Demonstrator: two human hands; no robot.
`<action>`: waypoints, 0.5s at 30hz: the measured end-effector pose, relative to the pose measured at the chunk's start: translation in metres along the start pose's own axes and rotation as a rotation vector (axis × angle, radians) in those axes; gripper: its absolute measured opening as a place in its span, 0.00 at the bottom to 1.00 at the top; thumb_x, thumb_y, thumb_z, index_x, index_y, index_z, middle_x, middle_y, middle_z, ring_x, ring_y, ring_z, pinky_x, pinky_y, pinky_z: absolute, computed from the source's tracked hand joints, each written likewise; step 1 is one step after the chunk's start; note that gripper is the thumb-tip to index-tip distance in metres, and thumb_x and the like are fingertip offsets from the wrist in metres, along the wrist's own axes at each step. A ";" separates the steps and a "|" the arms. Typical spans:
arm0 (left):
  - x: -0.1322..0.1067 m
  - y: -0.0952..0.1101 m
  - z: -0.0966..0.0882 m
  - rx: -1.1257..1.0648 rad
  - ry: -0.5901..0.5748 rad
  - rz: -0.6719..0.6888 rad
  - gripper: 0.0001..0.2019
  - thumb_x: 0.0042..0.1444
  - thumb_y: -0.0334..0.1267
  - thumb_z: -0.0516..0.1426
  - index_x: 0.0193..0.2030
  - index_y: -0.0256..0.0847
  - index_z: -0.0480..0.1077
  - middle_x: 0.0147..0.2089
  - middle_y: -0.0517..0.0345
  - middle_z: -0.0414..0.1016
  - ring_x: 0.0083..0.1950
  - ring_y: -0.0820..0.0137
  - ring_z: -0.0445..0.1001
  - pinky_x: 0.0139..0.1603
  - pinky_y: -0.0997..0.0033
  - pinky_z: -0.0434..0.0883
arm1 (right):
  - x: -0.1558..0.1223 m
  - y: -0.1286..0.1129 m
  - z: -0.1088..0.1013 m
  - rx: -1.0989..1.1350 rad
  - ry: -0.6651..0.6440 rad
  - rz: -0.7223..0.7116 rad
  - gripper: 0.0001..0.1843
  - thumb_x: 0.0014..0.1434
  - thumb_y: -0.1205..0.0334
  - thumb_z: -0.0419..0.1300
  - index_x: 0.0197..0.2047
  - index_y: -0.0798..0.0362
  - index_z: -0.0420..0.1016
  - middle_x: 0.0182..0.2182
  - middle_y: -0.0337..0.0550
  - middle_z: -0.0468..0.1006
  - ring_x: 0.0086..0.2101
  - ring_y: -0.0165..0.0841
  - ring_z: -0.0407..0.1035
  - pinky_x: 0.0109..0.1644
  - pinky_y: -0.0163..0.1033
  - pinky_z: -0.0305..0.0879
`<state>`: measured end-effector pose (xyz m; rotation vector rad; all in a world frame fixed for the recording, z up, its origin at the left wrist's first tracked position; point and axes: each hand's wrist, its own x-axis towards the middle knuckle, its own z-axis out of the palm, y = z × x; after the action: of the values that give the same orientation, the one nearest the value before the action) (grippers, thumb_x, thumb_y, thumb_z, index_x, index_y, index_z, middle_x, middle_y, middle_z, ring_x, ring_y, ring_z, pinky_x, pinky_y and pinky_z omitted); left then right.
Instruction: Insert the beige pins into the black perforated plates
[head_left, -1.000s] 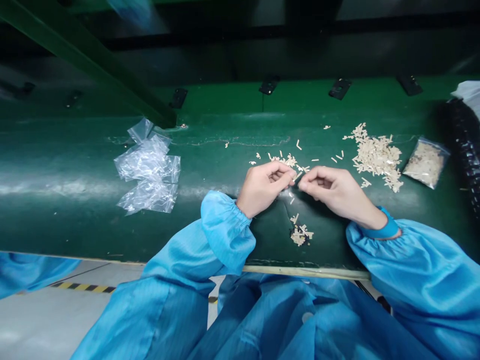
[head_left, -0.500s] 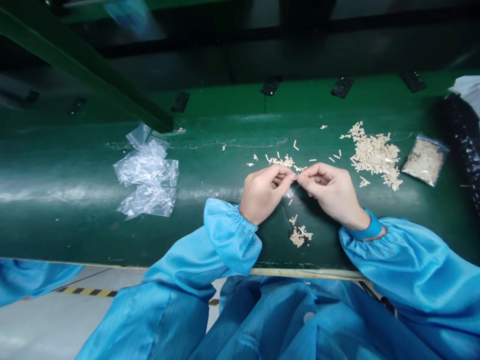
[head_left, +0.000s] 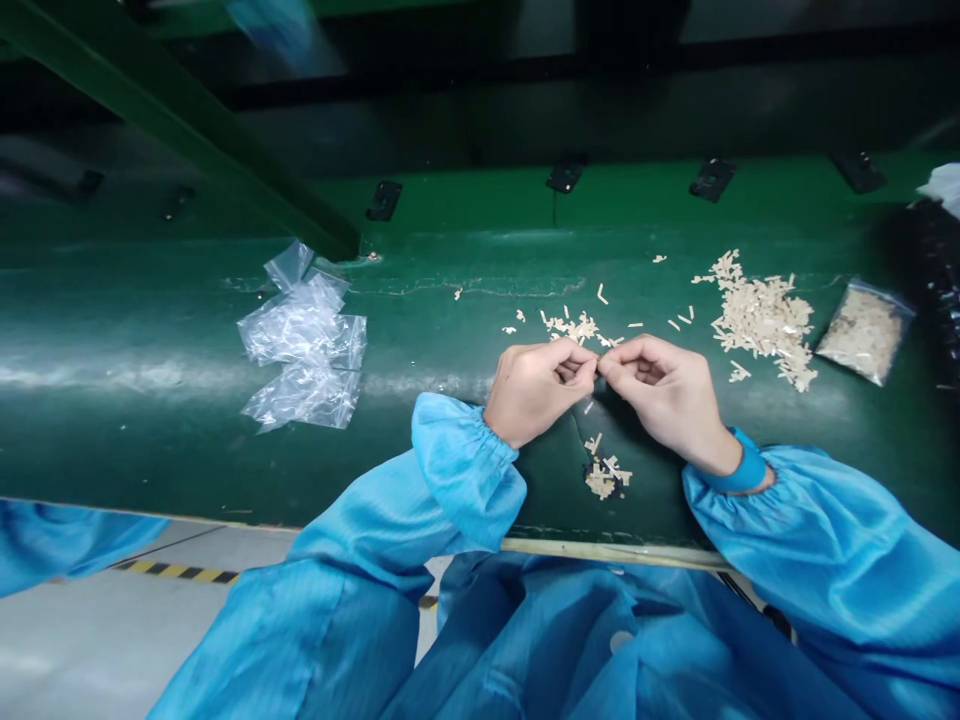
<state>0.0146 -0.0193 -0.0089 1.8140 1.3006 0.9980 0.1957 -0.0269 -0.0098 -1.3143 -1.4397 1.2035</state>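
Note:
My left hand [head_left: 534, 390] and my right hand [head_left: 666, 395] meet fingertip to fingertip over the green belt [head_left: 420, 440]. Both are closed in a pinch, and what they pinch is too small to name. A scatter of small cream pieces [head_left: 574, 326] lies just beyond my fingers. A little heap of the same pieces [head_left: 606, 474] sits on the belt between my wrists. A bigger pile of cream pieces [head_left: 763, 318] lies to the right of my right hand.
Several empty clear plastic bags [head_left: 304, 348] lie on the belt to the left. A filled clear bag [head_left: 864, 332] lies at the far right beside a black ribbed object [head_left: 937, 290]. A green beam [head_left: 172, 120] slants above. A blue sleeve [head_left: 67, 545] shows at lower left.
My two hands have closed the small gap between their fingertips and now touch. The view has shifted slightly; nothing else on the belt moved.

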 end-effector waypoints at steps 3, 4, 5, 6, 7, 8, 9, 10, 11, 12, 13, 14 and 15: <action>0.003 -0.001 -0.003 -0.037 -0.014 -0.055 0.03 0.56 0.30 0.61 0.33 0.39 0.77 0.30 0.63 0.81 0.29 0.77 0.76 0.34 0.78 0.72 | 0.001 -0.001 -0.001 -0.009 -0.001 0.001 0.08 0.60 0.57 0.68 0.35 0.54 0.80 0.26 0.40 0.77 0.25 0.27 0.67 0.29 0.35 0.62; 0.005 -0.002 -0.004 -0.035 0.001 -0.065 0.03 0.57 0.31 0.60 0.34 0.39 0.76 0.30 0.62 0.81 0.29 0.77 0.75 0.34 0.77 0.71 | 0.002 -0.003 -0.001 -0.003 0.008 0.011 0.08 0.59 0.58 0.68 0.34 0.54 0.80 0.26 0.39 0.77 0.25 0.27 0.66 0.29 0.35 0.62; 0.007 -0.003 -0.006 -0.018 0.025 -0.067 0.03 0.58 0.32 0.60 0.35 0.39 0.75 0.31 0.62 0.80 0.30 0.77 0.75 0.35 0.77 0.71 | 0.003 -0.004 -0.001 0.006 0.023 0.024 0.08 0.59 0.58 0.69 0.34 0.54 0.80 0.26 0.39 0.76 0.24 0.27 0.66 0.28 0.34 0.61; 0.009 -0.005 -0.008 0.024 0.048 -0.059 0.04 0.61 0.33 0.59 0.35 0.39 0.75 0.31 0.61 0.79 0.30 0.76 0.74 0.35 0.75 0.70 | 0.004 -0.006 -0.002 0.017 0.038 0.038 0.08 0.58 0.58 0.69 0.33 0.54 0.79 0.25 0.39 0.76 0.24 0.26 0.65 0.27 0.34 0.61; 0.010 -0.006 -0.011 0.091 0.066 -0.038 0.06 0.63 0.34 0.57 0.35 0.39 0.74 0.31 0.61 0.78 0.31 0.76 0.73 0.36 0.74 0.70 | 0.005 -0.008 -0.002 0.030 0.049 0.052 0.08 0.58 0.59 0.69 0.33 0.54 0.79 0.25 0.38 0.76 0.23 0.26 0.64 0.27 0.34 0.60; 0.012 -0.007 -0.013 0.172 0.076 -0.004 0.09 0.65 0.35 0.56 0.34 0.39 0.73 0.30 0.60 0.76 0.32 0.75 0.71 0.38 0.72 0.69 | 0.006 -0.009 -0.003 0.041 0.058 0.063 0.08 0.57 0.59 0.68 0.33 0.54 0.79 0.24 0.38 0.76 0.23 0.25 0.64 0.26 0.34 0.59; 0.012 -0.009 -0.015 0.247 0.076 0.036 0.10 0.67 0.36 0.55 0.33 0.39 0.73 0.30 0.60 0.74 0.33 0.73 0.71 0.40 0.71 0.69 | 0.006 -0.010 -0.003 0.049 0.060 0.070 0.07 0.57 0.59 0.68 0.32 0.54 0.79 0.24 0.38 0.76 0.22 0.25 0.63 0.26 0.34 0.59; 0.013 -0.009 -0.016 0.293 0.071 0.072 0.10 0.66 0.36 0.56 0.33 0.39 0.73 0.32 0.59 0.73 0.36 0.72 0.70 0.42 0.70 0.68 | 0.007 -0.011 -0.003 0.053 0.058 0.074 0.07 0.56 0.59 0.68 0.32 0.54 0.79 0.24 0.38 0.76 0.22 0.25 0.63 0.26 0.34 0.59; 0.013 -0.010 -0.016 0.300 0.063 0.094 0.07 0.65 0.34 0.58 0.34 0.39 0.74 0.35 0.57 0.74 0.38 0.72 0.70 0.43 0.70 0.68 | 0.007 -0.011 -0.003 0.054 0.055 0.077 0.07 0.56 0.59 0.69 0.32 0.54 0.79 0.24 0.38 0.76 0.22 0.25 0.64 0.26 0.34 0.59; 0.013 -0.010 -0.016 0.263 0.047 0.100 0.03 0.63 0.33 0.59 0.38 0.40 0.75 0.38 0.57 0.74 0.39 0.72 0.70 0.43 0.71 0.69 | 0.007 -0.011 -0.004 0.051 0.051 0.080 0.07 0.56 0.59 0.69 0.32 0.55 0.79 0.24 0.38 0.76 0.23 0.25 0.64 0.27 0.34 0.60; 0.012 -0.010 -0.015 0.190 0.022 0.087 0.05 0.61 0.30 0.60 0.42 0.40 0.76 0.42 0.56 0.75 0.38 0.73 0.70 0.43 0.72 0.69 | 0.007 -0.010 -0.004 0.047 0.045 0.081 0.08 0.56 0.59 0.69 0.32 0.55 0.79 0.25 0.39 0.76 0.23 0.26 0.65 0.28 0.34 0.60; 0.012 -0.009 -0.013 0.097 -0.014 0.055 0.09 0.60 0.29 0.61 0.46 0.40 0.76 0.45 0.55 0.75 0.38 0.74 0.71 0.43 0.73 0.70 | 0.006 -0.009 -0.004 0.043 0.038 0.079 0.08 0.56 0.59 0.69 0.33 0.55 0.79 0.25 0.39 0.76 0.24 0.26 0.65 0.28 0.34 0.61; 0.012 -0.008 -0.012 0.002 -0.058 0.013 0.11 0.60 0.30 0.60 0.49 0.41 0.76 0.46 0.55 0.77 0.37 0.76 0.71 0.42 0.74 0.71 | 0.006 -0.008 -0.004 0.040 0.030 0.077 0.08 0.56 0.59 0.68 0.33 0.55 0.79 0.25 0.39 0.76 0.24 0.26 0.65 0.29 0.35 0.62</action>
<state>0.0030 -0.0047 -0.0081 1.8414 1.2564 0.9446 0.1970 -0.0202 -0.0010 -1.3653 -1.3478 1.2511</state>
